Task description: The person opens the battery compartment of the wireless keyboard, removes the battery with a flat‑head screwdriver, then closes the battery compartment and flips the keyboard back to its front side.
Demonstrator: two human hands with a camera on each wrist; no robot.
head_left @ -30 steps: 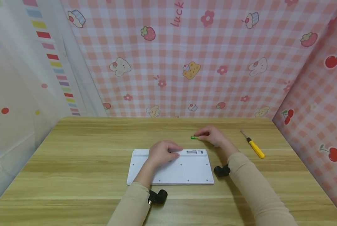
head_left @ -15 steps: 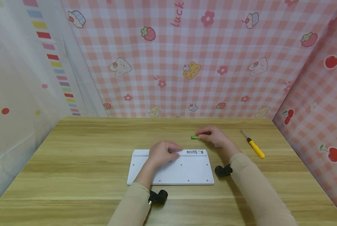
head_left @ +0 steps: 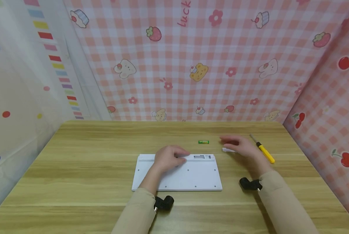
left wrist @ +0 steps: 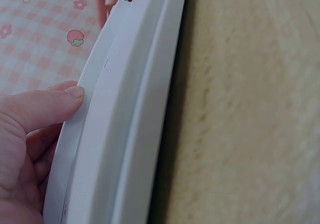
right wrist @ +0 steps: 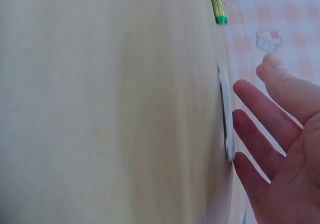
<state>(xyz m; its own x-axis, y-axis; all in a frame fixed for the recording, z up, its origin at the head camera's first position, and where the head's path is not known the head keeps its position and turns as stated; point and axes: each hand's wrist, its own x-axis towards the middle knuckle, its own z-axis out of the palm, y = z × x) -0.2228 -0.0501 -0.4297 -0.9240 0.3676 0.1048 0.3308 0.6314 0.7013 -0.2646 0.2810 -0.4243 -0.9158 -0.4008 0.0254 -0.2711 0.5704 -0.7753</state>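
L hand (head_left: 167,159) is holding the white panel (head_left: 189,178) (prob. a kbd lying face down, screw dots showing): thumb on the raised back edge, fingers over the far side, so a narrow grip, w/ the panel flat on the table (head_left: 75,178) under & either side of that hand. Just R of the L fingertips, nearer the person than the R hand, is the slot (head_left: 199,157), uncovered; can't tell if anything's inside. R hand (head_left: 241,146) is held fairly wide, fingers apart & gripping nothing, w/ the small white strip (head_left: 228,150) at its fingertips; contact or just short, can't tell. Green battery (head_left: 203,142) lies loose btwn the hands, a bit beyond them, L of the R fingertips; no hand's on it. Screwdriver (head_left: 265,153) is just R of the R hand, untouched. Step in hand looks like batt. work at the slot: L steadies, R is over by the strip, prob. the slot's cover. Next move, my guess, calls for R to either close on the strip or leave it & go for whatever the slot needs, w/ L kept firm so the panel doesn't slide, & w/o knocking the batt., which could roll.
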